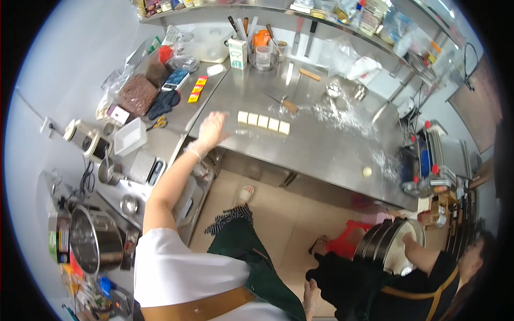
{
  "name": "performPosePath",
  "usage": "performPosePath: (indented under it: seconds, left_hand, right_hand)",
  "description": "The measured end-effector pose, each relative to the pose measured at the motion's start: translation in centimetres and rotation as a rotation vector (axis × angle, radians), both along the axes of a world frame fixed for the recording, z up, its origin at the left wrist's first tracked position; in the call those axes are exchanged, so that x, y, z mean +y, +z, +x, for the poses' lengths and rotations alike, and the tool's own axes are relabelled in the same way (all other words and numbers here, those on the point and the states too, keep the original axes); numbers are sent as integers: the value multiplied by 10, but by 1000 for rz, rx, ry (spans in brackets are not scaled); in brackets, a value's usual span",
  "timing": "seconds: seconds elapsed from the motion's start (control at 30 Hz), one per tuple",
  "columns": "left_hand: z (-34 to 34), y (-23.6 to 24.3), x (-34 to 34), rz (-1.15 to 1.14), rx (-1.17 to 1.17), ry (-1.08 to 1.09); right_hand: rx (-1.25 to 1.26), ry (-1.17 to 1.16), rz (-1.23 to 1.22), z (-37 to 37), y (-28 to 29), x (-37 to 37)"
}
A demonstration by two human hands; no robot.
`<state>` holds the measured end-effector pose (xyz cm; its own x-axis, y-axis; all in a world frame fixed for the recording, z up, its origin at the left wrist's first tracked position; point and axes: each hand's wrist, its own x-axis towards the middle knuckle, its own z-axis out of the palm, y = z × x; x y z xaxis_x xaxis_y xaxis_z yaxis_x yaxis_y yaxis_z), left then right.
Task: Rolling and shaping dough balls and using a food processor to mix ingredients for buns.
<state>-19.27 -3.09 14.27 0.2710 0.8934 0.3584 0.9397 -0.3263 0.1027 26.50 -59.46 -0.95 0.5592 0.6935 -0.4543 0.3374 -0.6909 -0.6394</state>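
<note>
My left hand (pixel 212 128), in a clear plastic glove, is over the left part of the steel worktable, fingers somewhat apart with nothing seen in them. Just to its right lies a row of several cut white dough pieces (pixel 263 122). My right hand (pixel 310 293), also gloved, hangs low by my side near the lower edge; its fingers are too small and partly hidden to read. Beyond the dough row rest a wooden-handled tool (pixel 289 105) and a pale scraper-like strip (pixel 289 74). A small round dough ball (pixel 367 171) sits near the table's front right edge.
White flour (pixel 348 119) is spread over the steel table (pixel 316 144). At right, a co-worker's hand (pixel 409 243) reaches into a round steel vessel (pixel 399 251) beside a red stool (pixel 348 238). A carton (pixel 237 54), scissors (pixel 159 123) and a large steel pot (pixel 96 241) stand around.
</note>
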Motion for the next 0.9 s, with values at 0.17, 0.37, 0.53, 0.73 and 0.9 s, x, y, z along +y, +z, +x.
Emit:
performPosePath:
  seconds: [0.17,0.37,0.53,0.73,0.9]
  left_hand:
    - [-45,15,243,53,169,121]
    - [-58,0,472,199,316,123]
    - [-73,-17,569,209,575,-1]
    - [-78,-17,587,166,456,-86]
    - [-79,21,541,125,433,-97]
  right_hand:
    - [-51,47,-389,-58,43,142]
    - [-55,29,-430,-93,53,258]
    - [-29,23,-464,-118,53,292]
    - [29,28,-485,-144,58,276]
    - [85,-58,-384,-171,83,297]
